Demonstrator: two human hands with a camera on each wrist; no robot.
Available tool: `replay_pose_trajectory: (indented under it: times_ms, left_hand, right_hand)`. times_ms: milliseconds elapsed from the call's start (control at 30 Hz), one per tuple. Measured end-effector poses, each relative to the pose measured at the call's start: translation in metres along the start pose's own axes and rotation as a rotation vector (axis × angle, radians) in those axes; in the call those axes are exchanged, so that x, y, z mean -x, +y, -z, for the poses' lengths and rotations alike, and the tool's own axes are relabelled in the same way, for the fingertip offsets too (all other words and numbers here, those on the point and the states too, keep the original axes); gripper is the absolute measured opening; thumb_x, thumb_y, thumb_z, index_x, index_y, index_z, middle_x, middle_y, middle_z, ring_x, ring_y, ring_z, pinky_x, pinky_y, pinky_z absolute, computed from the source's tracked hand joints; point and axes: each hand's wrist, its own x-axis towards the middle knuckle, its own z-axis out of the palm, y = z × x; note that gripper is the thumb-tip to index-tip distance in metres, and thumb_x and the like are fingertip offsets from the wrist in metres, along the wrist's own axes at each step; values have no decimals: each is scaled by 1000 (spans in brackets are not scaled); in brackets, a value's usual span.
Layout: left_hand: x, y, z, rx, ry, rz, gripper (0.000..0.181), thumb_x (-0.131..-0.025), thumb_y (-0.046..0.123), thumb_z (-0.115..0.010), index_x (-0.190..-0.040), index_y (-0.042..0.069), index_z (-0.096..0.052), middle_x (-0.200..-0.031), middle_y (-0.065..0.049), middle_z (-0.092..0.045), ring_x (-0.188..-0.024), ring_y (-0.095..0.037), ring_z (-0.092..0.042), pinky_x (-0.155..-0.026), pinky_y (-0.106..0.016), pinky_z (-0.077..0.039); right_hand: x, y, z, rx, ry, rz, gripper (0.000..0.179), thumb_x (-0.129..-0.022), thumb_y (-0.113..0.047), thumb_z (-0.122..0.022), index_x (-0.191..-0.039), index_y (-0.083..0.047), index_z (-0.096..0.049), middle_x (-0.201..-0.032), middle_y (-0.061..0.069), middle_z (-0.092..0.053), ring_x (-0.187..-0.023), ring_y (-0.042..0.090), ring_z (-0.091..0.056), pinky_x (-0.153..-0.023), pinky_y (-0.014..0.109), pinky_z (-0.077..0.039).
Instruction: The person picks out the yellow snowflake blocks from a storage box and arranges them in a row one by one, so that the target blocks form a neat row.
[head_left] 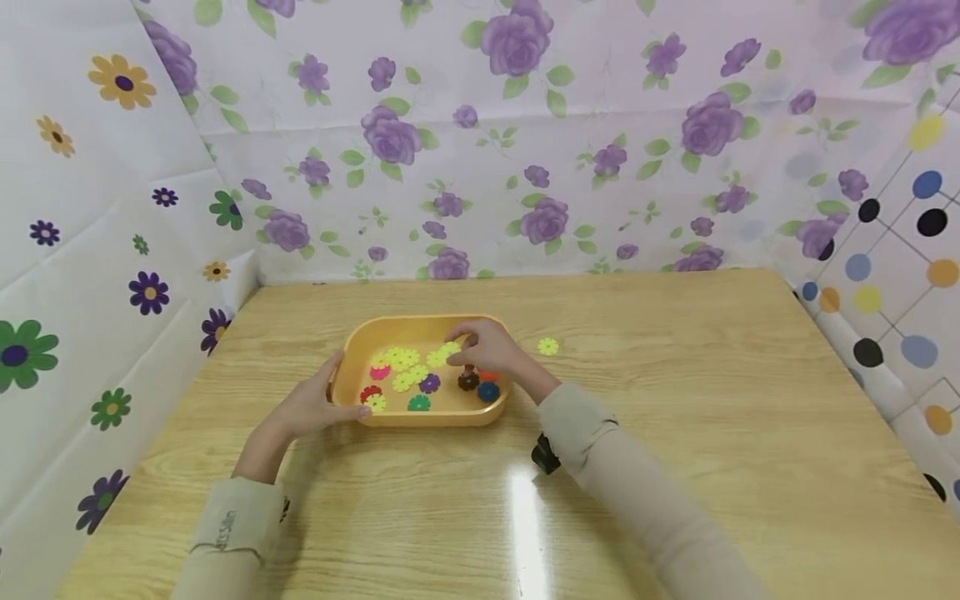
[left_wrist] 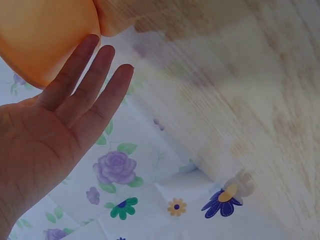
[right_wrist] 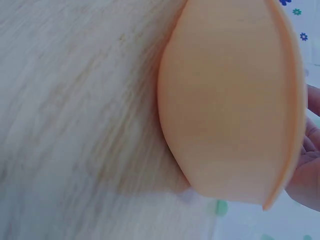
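Observation:
A yellow-orange plastic tray (head_left: 431, 419) on the wooden table holds several flower-shaped plastic discs, with yellow ones (head_left: 405, 358) in a cluster and a purple one (head_left: 430, 383), a green one (head_left: 419, 403), a brown one (head_left: 468, 381) and a blue one (head_left: 488, 392) around them. My left hand (head_left: 307, 406) is at the tray's left end, thumb on the front rim, straight fingers (left_wrist: 75, 80) against the outer wall. Over the right part of the tray, my right hand (head_left: 491, 346) pinches a yellow disc (head_left: 451, 349) between thumb and forefinger; the other fingers are curled.
One yellow disc (head_left: 548, 346) lies on the table (head_left: 675, 400) to the right of the tray. A black object (head_left: 545, 455) shows beneath the right cuff. Flower-patterned sheets (head_left: 450, 167) stand behind and at the left, a dotted sheet (head_left: 892, 275) at the right.

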Motion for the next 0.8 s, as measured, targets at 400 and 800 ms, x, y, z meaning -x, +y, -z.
replay_pose_trajectory:
  times_ms: [400, 800]
  left_hand:
    - [-1, 0, 0, -17, -10, 24, 109, -74, 42, -72, -145, -1, -1, -142, -33, -20, -123, -46, -32, -98, -57, -28]
    - [0, 0, 0, 6, -3, 16, 108, -75, 41, -73, -145, 0, -1, -141, -32, -24, -119, -43, -39, -97, -54, -32]
  right_hand:
    - [19, 0, 22, 3, -27, 32, 33, -82, -9, -67, -114, -6, -61, -77, 23, -63, -73, 43, -59, -64, 48, -50]
    - [30, 12, 43, 4, -11, 56, 33, -82, -11, -68, -114, -8, -62, -66, 15, -62, -63, 36, -60, -52, 36, -45]
